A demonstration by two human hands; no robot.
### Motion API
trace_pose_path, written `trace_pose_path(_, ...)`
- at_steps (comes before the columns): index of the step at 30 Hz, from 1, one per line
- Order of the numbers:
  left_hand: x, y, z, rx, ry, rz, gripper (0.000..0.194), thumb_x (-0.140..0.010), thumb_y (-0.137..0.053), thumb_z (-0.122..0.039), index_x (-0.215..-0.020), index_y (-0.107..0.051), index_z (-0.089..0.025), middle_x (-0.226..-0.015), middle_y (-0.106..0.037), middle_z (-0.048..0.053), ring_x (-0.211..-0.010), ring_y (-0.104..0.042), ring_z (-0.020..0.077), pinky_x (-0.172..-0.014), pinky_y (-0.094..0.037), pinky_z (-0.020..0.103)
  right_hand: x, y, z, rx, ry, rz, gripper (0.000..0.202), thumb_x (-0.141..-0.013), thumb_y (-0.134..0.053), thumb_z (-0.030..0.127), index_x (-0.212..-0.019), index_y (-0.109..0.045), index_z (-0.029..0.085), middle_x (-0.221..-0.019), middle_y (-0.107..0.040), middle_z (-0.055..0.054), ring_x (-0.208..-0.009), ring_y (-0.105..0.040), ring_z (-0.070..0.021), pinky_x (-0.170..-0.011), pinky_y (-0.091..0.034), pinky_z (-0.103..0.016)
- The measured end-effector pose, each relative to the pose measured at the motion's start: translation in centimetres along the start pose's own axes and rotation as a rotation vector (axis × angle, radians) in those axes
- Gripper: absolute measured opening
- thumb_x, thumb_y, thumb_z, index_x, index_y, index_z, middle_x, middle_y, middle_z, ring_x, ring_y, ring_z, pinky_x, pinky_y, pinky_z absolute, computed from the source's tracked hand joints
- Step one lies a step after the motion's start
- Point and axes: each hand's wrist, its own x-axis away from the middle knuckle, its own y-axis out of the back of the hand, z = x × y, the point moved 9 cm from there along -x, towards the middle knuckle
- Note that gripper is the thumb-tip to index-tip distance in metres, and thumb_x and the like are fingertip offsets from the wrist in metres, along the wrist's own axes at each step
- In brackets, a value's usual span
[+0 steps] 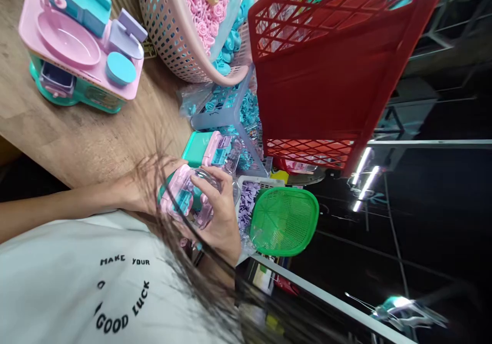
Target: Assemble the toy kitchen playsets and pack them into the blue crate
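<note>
Held between my two hands is a small pink-and-teal plastic toy (175,193) with light-blue parts and a clear rounded cover (205,175). My left hand (148,182) is closed around the toy from the left, partly hidden by blurred strands of hair. Closed over the other side, my right hand (223,210) presses its fingers against the cover; its wrist and forearm are mostly behind the hair. A similar teal-and-pink toy (198,148) with a clear cover lies right beside my hands.
A toy kitchen (69,41) stands on the wooden table (126,128). A pink basket (165,31) holds pink and blue parts. Nearby are a translucent bin (215,119) of blue parts, a tilted red crate (319,87), a green basket (286,221) and purple pieces (248,203).
</note>
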Motion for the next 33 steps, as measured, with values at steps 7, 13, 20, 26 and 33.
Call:
trace_pose_path(7,0.1,0.9,-0.8,0.037,-0.065,-0.069,0.082,-0.066,-0.077,-0.046,-0.138,-0.048,-0.019,-0.133,-0.063,0.014,-0.118,-0.060,0.0338,-0.106,-0.045,0.048,0.5,-0.3,-0.8,-0.053,-0.066,-0.021,0.088,-0.072,-0.086,0.036,-0.151,-0.049,0.037,-0.144,-0.044,-0.010,-0.136,-0.052,-0.0357,-0.116,-0.050,-0.058)
trace_pose_path(13,0.0,1.2,-0.6,0.063,-0.063,-0.094,0.073,-0.066,-0.078,-0.055,-0.126,-0.056,-0.020,-0.124,-0.066,0.011,-0.110,-0.063,0.0322,-0.095,-0.049,0.044,0.9,-0.7,-1.1,-0.039,-0.143,0.016,0.098,-0.067,-0.088,0.034,-0.154,-0.044,0.043,-0.146,-0.042,-0.007,-0.139,-0.051,-0.0347,-0.116,-0.052,-0.053)
trace_pose_path(20,0.0,1.0,-0.5,0.058,-0.026,-0.043,0.081,-0.064,-0.081,-0.055,-0.132,-0.053,-0.021,-0.128,-0.065,0.012,-0.114,-0.063,0.0332,-0.099,-0.048,0.046,1.7,-0.9,-1.4,-0.048,-0.187,-0.032,0.093,-0.069,-0.086,0.038,-0.152,-0.044,0.048,-0.145,-0.042,-0.006,-0.136,-0.053,-0.0340,-0.114,-0.052,-0.054)
trace_pose_path(26,0.0,0.9,-0.5,0.057,-0.055,-0.059,0.085,-0.061,-0.082,-0.048,-0.135,-0.050,-0.021,-0.133,-0.063,0.013,-0.115,-0.062,0.0333,-0.100,-0.048,0.046,1.4,-1.0,-1.3,-0.083,-0.157,-0.002,0.098,-0.066,-0.088,0.034,-0.153,-0.044,0.045,-0.144,-0.040,-0.006,-0.137,-0.051,-0.0335,-0.116,-0.050,-0.051)
trace_pose_path(33,0.3,0.9,-0.6,0.046,-0.076,-0.073,0.083,-0.067,-0.078,-0.056,-0.136,-0.049,-0.019,-0.130,-0.064,0.013,-0.112,-0.061,0.0332,-0.097,-0.049,0.046,0.0,-0.8,-0.9,-0.073,-0.163,0.114,0.101,-0.065,-0.088,0.034,-0.154,-0.042,0.047,-0.143,-0.039,-0.007,-0.139,-0.049,-0.0354,-0.118,-0.049,-0.055)
